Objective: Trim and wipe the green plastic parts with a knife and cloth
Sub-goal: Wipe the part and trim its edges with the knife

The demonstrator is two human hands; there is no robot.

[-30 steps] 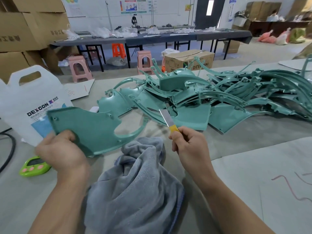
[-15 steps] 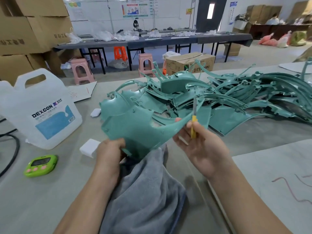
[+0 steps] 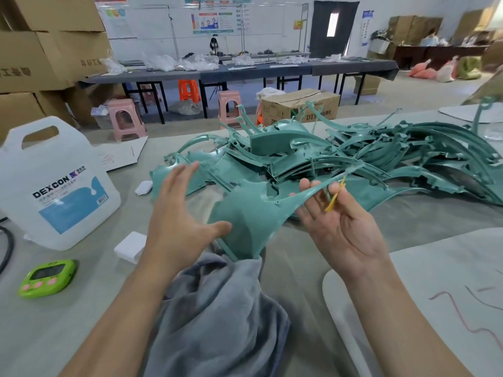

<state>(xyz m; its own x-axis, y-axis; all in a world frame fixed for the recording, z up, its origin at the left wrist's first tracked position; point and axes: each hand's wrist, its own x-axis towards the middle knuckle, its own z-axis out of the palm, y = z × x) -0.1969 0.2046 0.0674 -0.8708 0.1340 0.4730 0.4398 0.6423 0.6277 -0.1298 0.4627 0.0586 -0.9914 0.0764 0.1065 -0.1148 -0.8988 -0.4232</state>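
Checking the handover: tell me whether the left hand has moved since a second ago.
Yes. The left hand went rightward, away from the white jug, and is open now.

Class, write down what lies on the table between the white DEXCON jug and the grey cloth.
A small white block lies between the jug and the cloth, with the left forearm just beside it, in the head view.

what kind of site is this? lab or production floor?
Most likely a small factory's finishing area, not a lab. A heap of green plastic parts lies on the table, cardboard boxes are stacked on the left, and a long bench at the back holds plastic bags.
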